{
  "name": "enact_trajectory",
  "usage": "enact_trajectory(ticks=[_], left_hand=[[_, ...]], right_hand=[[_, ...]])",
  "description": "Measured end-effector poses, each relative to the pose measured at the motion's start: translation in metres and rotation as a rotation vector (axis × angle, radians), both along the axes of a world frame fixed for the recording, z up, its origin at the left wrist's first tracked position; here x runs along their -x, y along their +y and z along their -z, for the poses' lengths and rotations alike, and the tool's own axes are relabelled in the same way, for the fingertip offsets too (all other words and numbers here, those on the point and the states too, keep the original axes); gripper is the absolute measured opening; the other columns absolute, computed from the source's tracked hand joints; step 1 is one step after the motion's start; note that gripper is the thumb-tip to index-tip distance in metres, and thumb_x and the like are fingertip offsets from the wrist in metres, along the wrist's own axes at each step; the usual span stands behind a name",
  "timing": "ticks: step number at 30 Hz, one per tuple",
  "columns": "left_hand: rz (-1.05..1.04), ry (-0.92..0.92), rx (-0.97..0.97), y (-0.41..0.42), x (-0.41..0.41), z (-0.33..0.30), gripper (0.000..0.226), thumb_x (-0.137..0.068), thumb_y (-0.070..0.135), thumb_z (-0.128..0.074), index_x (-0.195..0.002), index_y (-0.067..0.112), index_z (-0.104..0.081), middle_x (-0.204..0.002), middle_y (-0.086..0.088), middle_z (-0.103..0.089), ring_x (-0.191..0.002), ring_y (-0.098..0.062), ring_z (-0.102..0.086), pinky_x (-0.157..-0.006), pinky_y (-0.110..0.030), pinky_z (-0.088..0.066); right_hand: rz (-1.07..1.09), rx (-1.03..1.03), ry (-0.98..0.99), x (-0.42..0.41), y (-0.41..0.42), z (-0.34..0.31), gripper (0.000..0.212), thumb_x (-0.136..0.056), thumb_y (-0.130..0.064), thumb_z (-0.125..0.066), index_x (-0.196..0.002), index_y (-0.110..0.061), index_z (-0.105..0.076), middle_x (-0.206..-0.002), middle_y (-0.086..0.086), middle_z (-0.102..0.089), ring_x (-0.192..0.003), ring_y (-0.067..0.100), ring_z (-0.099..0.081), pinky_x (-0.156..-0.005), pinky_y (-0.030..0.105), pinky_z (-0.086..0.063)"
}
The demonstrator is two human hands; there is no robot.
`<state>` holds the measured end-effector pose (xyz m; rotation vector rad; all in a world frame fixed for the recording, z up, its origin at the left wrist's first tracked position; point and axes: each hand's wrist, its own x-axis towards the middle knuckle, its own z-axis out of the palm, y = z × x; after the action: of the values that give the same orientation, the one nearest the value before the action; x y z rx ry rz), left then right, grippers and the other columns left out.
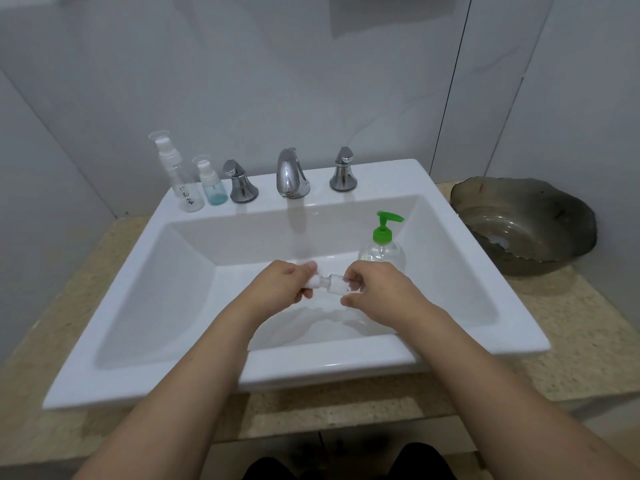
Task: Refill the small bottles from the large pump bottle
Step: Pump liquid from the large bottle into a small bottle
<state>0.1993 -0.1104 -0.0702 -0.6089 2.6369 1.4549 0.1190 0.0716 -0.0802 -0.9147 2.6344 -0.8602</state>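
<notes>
Over the glossy white rectangular sink (104,372), your right hand (377,296) curls its fingers round the clear plastic body of a small bottle (337,284) held sideways, while your left hand (287,284) pinches its white cap (316,281). The large pump bottle (382,251), transparent with a green pump head, stands inside the basin just behind your right hand. Two more small bottles, one tall and clear (180,181), one squat and blue-tinted (212,188), stand on the rear ledge left of the chrome faucet (291,174); a dark wavy-rimmed glass bowl (526,223) rests on the speckled stone counter (571,358).
</notes>
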Motion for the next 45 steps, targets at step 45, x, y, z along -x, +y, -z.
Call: enact_trajectory(ticks=[45], left_hand=[[-0.267,0.186,0.322,0.092,0.238,-0.058,0.026,-0.088,0.015,-0.056,-0.062,0.01,-0.055,-0.063,-0.01,-0.061,-0.065,-0.028,-0.059,-0.065,-0.029,-0.047]], right_hand=[[0.606,1.01,-0.182,0.095,0.068,-0.026,0.02,-0.086,-0.026,-0.067,-0.101,-0.027,-0.054,-0.099,-0.009,-0.065,-0.088,0.006,-0.062,-0.079,0.026,-0.049]])
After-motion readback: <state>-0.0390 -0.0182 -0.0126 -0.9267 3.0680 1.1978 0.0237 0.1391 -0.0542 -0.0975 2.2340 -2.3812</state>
